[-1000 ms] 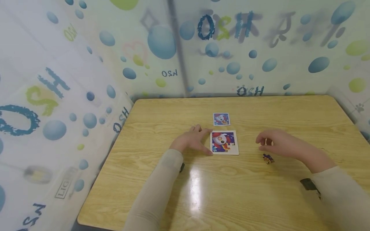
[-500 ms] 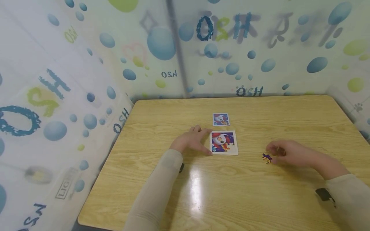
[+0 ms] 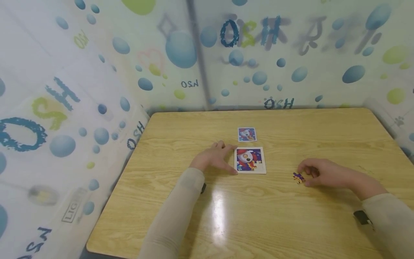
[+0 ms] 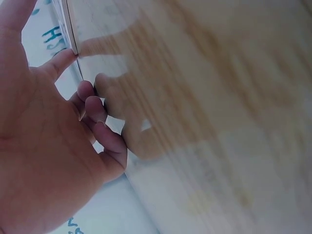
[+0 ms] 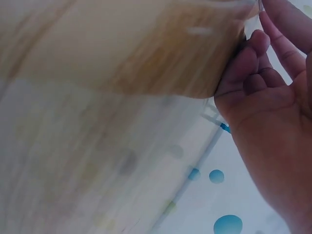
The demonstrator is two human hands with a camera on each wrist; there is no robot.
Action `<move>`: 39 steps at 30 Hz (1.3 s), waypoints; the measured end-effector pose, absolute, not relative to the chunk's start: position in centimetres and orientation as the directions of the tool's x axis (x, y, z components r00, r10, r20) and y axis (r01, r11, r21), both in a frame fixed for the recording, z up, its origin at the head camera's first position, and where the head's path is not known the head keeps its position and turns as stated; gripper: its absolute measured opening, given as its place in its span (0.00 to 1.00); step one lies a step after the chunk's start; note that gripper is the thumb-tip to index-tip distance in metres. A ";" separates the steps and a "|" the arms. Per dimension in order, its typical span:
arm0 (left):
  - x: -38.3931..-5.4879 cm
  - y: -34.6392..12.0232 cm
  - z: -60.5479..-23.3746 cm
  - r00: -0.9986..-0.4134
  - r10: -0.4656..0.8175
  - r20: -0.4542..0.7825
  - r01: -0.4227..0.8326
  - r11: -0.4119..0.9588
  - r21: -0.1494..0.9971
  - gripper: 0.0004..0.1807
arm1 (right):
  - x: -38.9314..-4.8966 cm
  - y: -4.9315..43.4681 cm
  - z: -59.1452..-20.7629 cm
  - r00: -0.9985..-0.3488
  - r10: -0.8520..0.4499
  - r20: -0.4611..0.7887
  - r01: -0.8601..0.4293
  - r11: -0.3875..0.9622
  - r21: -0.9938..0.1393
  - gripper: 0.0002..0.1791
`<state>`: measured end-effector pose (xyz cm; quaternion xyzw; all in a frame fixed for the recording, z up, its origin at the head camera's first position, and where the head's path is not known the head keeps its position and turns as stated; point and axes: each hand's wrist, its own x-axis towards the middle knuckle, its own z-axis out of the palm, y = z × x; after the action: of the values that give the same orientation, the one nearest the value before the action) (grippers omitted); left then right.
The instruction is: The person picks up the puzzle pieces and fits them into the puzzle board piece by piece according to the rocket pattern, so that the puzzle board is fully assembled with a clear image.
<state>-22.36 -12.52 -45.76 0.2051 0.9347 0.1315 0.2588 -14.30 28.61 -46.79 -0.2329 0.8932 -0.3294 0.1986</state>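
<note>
A square jigsaw puzzle (image 3: 248, 160) in a white frame lies flat on the table, with a pale gap at its lower right. My left hand (image 3: 214, 158) spreads thumb and forefinger to touch its two left corners. Seen from the left wrist, the puzzle's edge (image 4: 71, 27) meets the fingertips, and the other fingers rest bent on the tabletop. Off to the right lies a purple and yellow puzzle piece (image 3: 298, 177). My right hand (image 3: 328, 173) pinches its right side between thumb and forefinger; the right wrist view shows the remaining fingers curled (image 5: 246, 73) against the table.
Behind the puzzle lies a smaller card (image 3: 247, 134) with the same picture. The wooden table (image 3: 181, 136) backs onto a wall (image 3: 220, 77) patterned with bubbles, and another such wall stands along its left.
My right hand has drawn back a little to the right and lowered, closing its thumb and forefinger on the puzzle piece. The left hand and puzzle have stayed in place.
</note>
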 end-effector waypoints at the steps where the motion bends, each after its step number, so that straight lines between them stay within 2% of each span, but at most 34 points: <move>1: -22.4 -12.5 -45.8 -0.780 0.454 -0.430 0.317 0.880 0.354 0.61 | -14.3 28.6 -46.8 -0.814 -0.544 -0.202 -0.283 0.675 -0.681 0.19; 20: -22.3 -12.4 -45.9 -0.784 0.454 -0.423 0.315 0.879 0.359 0.61 | -13.9 28.9 -47.1 -0.819 -0.555 -0.145 -0.334 0.667 -0.666 0.16; 39: -22.0 -12.5 -45.6 -0.781 0.467 -0.414 0.331 0.873 0.359 0.62 | -13.3 28.5 -46.6 -0.832 -0.534 -0.153 -0.320 0.687 -0.653 0.14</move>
<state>-22.00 -12.54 -45.58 0.2135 0.9342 0.1343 0.2524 -13.30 28.51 -46.55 -0.2365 0.9028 -0.3174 0.1681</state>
